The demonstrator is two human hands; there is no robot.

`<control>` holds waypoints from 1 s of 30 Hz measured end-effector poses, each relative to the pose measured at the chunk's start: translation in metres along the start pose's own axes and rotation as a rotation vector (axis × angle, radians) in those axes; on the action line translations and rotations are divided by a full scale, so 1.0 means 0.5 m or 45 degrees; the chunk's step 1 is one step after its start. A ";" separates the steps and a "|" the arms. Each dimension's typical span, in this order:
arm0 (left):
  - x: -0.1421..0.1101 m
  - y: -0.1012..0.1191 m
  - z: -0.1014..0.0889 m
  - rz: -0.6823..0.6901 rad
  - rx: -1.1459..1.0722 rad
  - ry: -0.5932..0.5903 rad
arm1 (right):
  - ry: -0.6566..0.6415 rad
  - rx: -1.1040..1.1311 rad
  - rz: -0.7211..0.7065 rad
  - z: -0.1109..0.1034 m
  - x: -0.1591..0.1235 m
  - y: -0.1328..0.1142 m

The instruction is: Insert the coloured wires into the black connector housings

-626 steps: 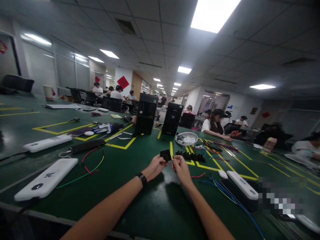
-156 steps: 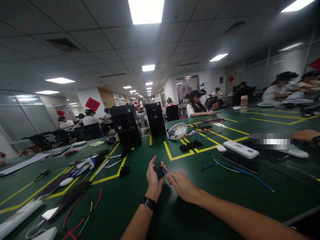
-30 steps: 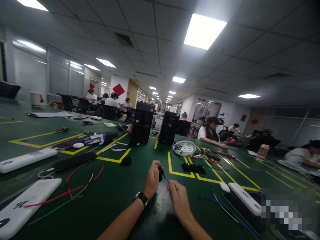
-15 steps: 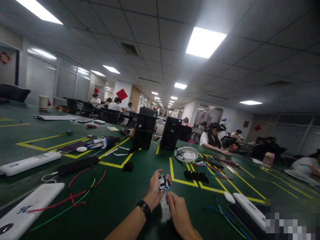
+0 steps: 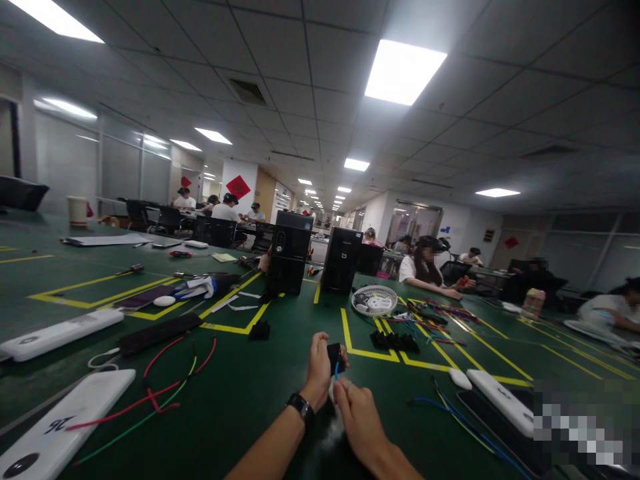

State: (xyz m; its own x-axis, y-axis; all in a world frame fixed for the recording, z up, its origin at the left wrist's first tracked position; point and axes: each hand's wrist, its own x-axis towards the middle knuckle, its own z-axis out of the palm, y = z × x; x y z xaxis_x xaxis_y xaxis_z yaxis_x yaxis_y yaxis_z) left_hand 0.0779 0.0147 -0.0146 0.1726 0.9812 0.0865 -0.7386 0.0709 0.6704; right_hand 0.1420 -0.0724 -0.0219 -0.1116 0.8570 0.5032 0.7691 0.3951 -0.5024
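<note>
My left hand (image 5: 319, 373), with a dark watch on its wrist, is closed around a small block (image 5: 334, 357) whose black side now faces me. Between the thumb and fingers of my right hand (image 5: 357, 410) is a thin blue wire (image 5: 337, 368), which reaches up to the block. Whether the wire's end sits inside the block cannot be made out. Both hands are close together above the green table (image 5: 280, 413). A small black piece (image 5: 259, 330) lies just beyond my left hand, and a row of black pieces (image 5: 395, 341) lies beyond my right.
Red and green wires (image 5: 160, 393) lie at left by a white power bank-like case (image 5: 70, 427). Blue wires (image 5: 450, 417) lie at right. A round white basket (image 5: 374, 301) and two black computer towers (image 5: 289, 253) stand ahead. Across the table sits a person (image 5: 425, 270).
The block has turned in my left hand, from its pale face with dark openings to its black side. Both hands have shifted slightly to the right in view, still together.
</note>
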 end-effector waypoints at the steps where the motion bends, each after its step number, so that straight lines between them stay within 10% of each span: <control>1: 0.002 0.003 -0.003 -0.041 -0.027 -0.030 | 0.001 -0.003 -0.009 -0.005 0.001 0.004; 9: 0.043 0.080 -0.071 -0.072 -0.093 -0.043 | 0.400 -0.035 0.186 -0.094 0.024 0.099; 22: 0.010 0.005 -0.070 -0.092 0.641 -0.062 | 0.053 0.084 -0.033 -0.032 0.038 0.063; 27: 0.019 0.041 -0.064 0.097 0.667 0.103 | -0.115 0.098 -0.031 -0.021 0.067 0.079; 30: 0.000 0.095 -0.041 0.512 0.676 0.212 | -0.130 0.024 0.019 -0.006 0.111 0.109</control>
State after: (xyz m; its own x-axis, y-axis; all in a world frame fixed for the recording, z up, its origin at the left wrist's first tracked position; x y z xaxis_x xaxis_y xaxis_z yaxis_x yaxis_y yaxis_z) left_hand 0.0296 0.0215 0.0021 -0.1819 0.9305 0.3180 -0.2973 -0.3603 0.8842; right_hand 0.1797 -0.0040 -0.0193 -0.1646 0.8915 0.4220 0.7591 0.3877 -0.5229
